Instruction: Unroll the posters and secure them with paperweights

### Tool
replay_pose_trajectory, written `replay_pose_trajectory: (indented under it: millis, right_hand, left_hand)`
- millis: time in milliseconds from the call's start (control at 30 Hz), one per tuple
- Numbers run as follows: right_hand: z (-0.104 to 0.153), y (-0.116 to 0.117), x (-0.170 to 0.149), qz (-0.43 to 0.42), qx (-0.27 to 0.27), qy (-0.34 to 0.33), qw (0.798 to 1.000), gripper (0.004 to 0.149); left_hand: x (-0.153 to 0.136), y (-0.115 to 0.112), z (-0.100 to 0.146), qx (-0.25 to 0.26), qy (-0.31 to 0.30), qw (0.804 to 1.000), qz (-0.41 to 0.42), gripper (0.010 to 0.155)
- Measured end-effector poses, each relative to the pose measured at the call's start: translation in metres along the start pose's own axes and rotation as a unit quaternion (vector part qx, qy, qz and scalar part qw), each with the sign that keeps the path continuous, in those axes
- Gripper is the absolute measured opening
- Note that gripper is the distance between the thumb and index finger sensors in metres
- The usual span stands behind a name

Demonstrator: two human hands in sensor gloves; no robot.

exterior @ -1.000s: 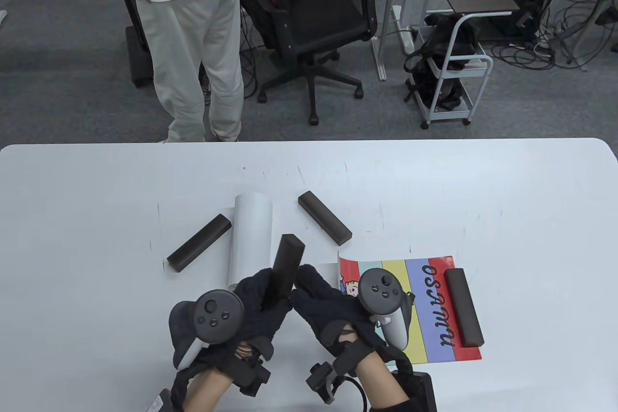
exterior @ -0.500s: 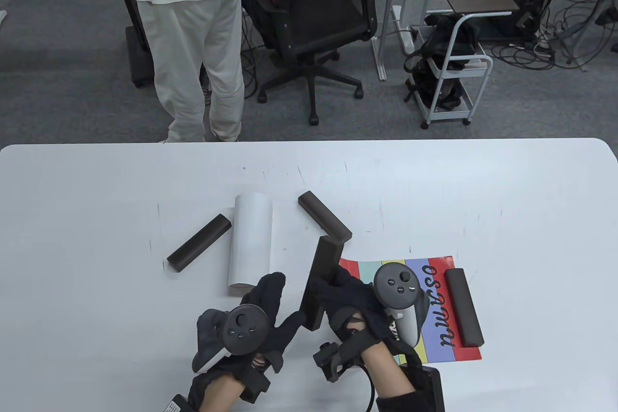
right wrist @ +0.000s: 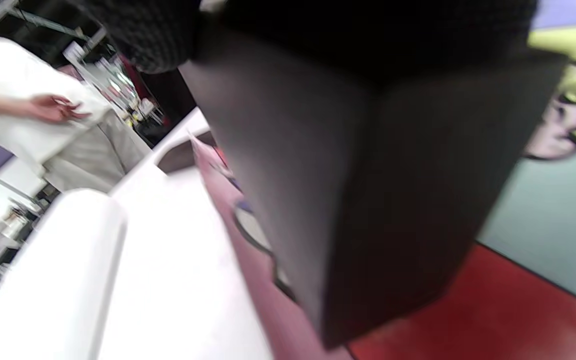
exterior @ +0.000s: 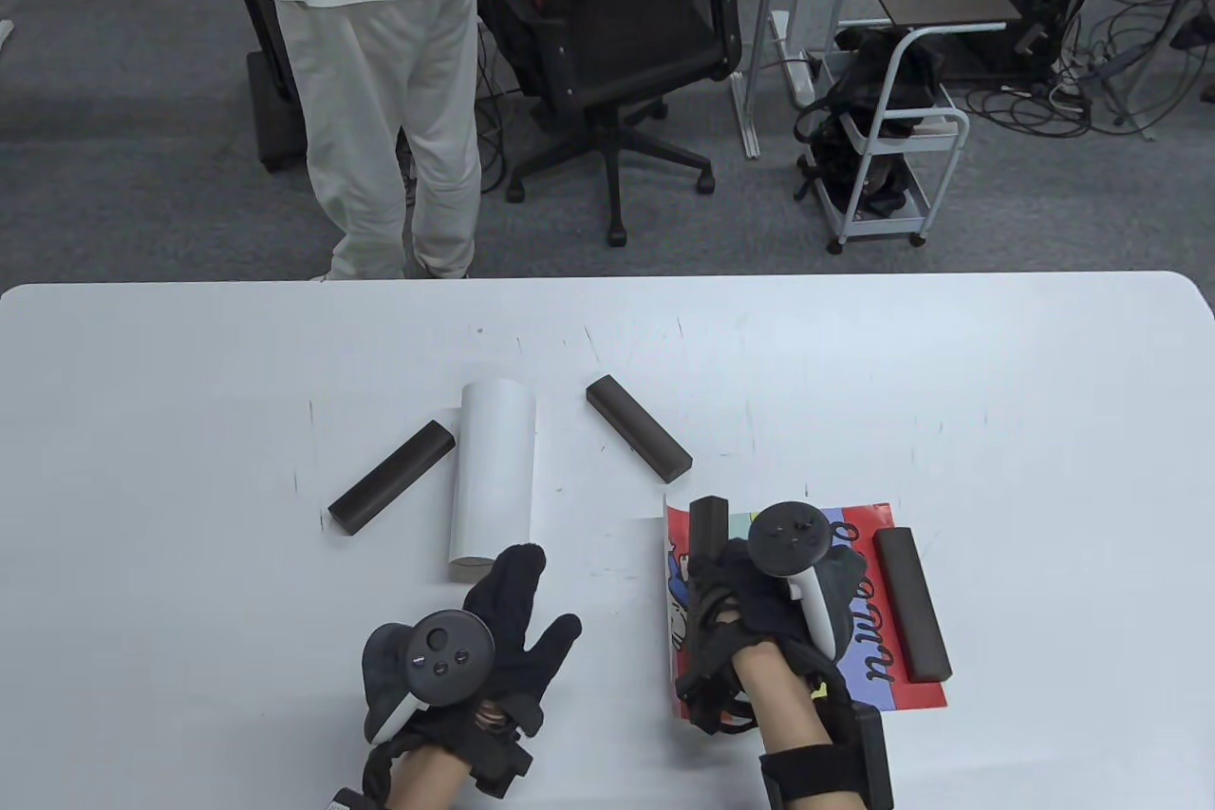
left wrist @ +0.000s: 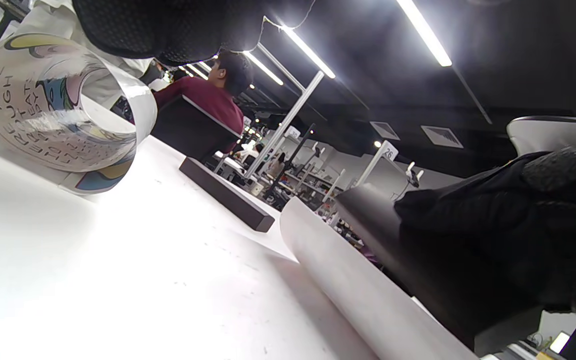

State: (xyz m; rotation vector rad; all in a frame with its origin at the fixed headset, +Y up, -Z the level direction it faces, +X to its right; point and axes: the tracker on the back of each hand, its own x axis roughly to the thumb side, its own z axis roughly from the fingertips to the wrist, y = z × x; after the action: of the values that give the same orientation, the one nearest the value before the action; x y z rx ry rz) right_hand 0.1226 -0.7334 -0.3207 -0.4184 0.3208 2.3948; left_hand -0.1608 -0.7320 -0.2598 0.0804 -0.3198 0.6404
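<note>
A colourful poster [exterior: 883, 687] lies partly unrolled at the front right of the white table [exterior: 949, 373]. A dark bar paperweight [exterior: 911, 603] lies on its right edge. My right hand [exterior: 723, 574] grips another dark bar [exterior: 708, 523] [right wrist: 368, 190] upright-tilted over the poster's left part, whose edge [left wrist: 358, 295] curls up. My left hand [exterior: 539, 599] is open and empty, fingers spread, just in front of a rolled white poster [exterior: 494, 478] [left wrist: 58, 110].
Two more dark bars lie on the table, one [exterior: 391, 476] left of the rolled poster and one [exterior: 638, 440] right of it. A person [exterior: 380, 88] stands beyond the far edge, next to an office chair [exterior: 617, 41].
The bar went from my left hand to my right hand. The right hand carried it rightward over the colourful poster's left part. The left hand let go and opened.
</note>
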Motion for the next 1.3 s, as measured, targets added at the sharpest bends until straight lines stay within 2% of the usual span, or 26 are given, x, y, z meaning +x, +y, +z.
replay_pose_trajectory:
  millis: [167,400,600,733,867,1067,1167,1300]
  right_hand:
    - [-0.005,0.027,0.006,0.033,0.032,0.001,0.999,0.067]
    - [-0.005,0.053,0.022,0.09,0.035,-0.014,0.995,0.066]
    - [-0.006,0.044,0.016,0.13,0.0,0.014,0.991,0.058]
    - [-0.005,0.044,0.013,0.179,-0.004,-0.013,0.984,0.054]
    - [0.002,0.038,0.017,0.184,-0.007,-0.041,0.982,0.06]
    - [0.03,0.006,0.037,0.122,-0.018,-0.155,0.98,0.071]
    - [0.043,-0.006,0.039,0.045,0.01,-0.222,0.974,0.073]
    - [0.048,-0.008,0.028,-0.038,0.036,-0.279,0.959,0.075]
  left_hand:
    - [-0.004,-0.004,0.001,-0.012,0.006,1.0,-0.002,0.082]
    - [-0.006,-0.005,0.001,-0.02,0.011,1.0,-0.009,0.083]
    - [-0.005,-0.006,0.001,-0.025,0.011,1.0,-0.014,0.082]
    - [-0.004,-0.006,0.001,-0.026,0.01,0.999,-0.016,0.082]
    - [-0.005,-0.007,0.001,-0.028,0.011,0.999,-0.015,0.082]
    - [-0.006,-0.002,0.002,-0.018,0.011,1.0,0.006,0.083]
    - [-0.007,-0.001,0.002,-0.018,0.014,0.999,0.027,0.084]
    - [-0.011,0.001,0.003,-0.013,0.019,0.998,0.06,0.084]
